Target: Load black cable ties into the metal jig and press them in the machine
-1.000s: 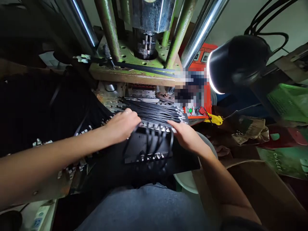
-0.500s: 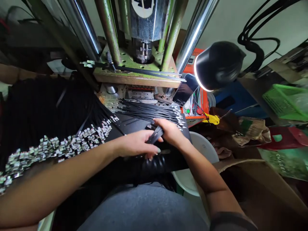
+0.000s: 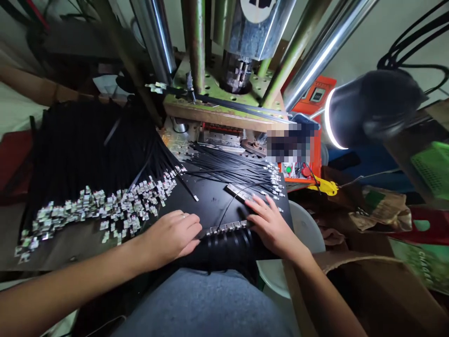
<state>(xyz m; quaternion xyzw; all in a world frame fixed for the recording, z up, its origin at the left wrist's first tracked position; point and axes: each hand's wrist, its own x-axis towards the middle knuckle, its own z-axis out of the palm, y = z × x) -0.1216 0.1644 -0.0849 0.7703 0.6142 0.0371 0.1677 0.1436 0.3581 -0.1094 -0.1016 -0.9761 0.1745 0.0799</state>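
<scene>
My left hand [image 3: 175, 234] rests at the left end of a row of metal buckles [image 3: 228, 228], its fingers curled together. What they grip, if anything, is hidden. Black straps [image 3: 228, 243] hang from that row over the near edge of the black work surface [image 3: 206, 206]. My right hand [image 3: 275, 229] is at the row's right end, fingers spread, index fingertip close to the last buckle. Just beyond those fingers lies a short metal bar [image 3: 236, 192]. A thin dark strand crosses the surface between bar and row.
A large pile of black straps with metal buckles [image 3: 122, 206] lies left; a smaller bundle [image 3: 231, 164] is ahead. Behind stands a press [image 3: 224, 114] with steel columns. At right are a lit lamp [image 3: 368, 107], an orange control box [image 3: 317, 154], a white bucket [image 3: 308, 224] and a cardboard box [image 3: 351, 262].
Both hands held a dark bar together; now they are apart, at the two ends of the buckle row, and a bar lies on the surface. My view has turned left.
</scene>
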